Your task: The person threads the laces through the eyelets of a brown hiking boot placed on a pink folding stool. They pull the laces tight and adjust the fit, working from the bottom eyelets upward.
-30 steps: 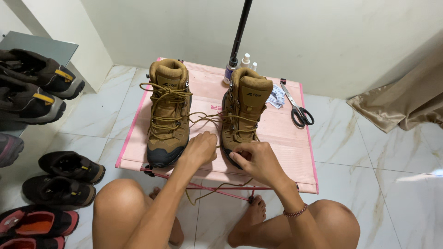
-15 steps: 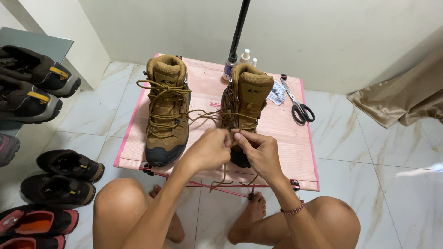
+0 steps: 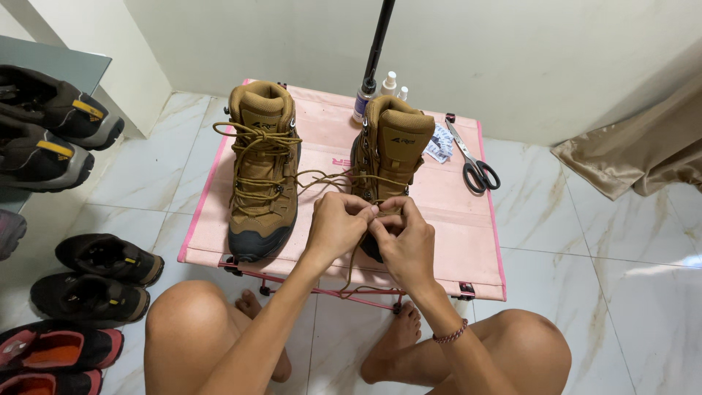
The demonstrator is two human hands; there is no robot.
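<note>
Two tan hiking boots stand on a small pink folding table [image 3: 468, 249]. The left boot [image 3: 262, 179] is loosely laced. Over the front of the right boot [image 3: 395, 146] my left hand [image 3: 338, 225] and my right hand [image 3: 406, 238] meet, both pinching its tan lace [image 3: 325, 178]. One lace strand runs across to the left boot, another hangs down below the table edge. My hands hide the toe of the right boot.
Black-handled scissors [image 3: 474, 167], small bottles [image 3: 387, 84] and a black pole [image 3: 376, 47] are at the table's back. Dark shoes [image 3: 95, 278] line the floor at left, more shoes [image 3: 51, 132] on a shelf. A beige curtain [image 3: 636, 157] lies at right. My bare knees flank the table.
My hands have moved up the right boot from near its toe and drawn together on the lace. The view has shifted slightly.
</note>
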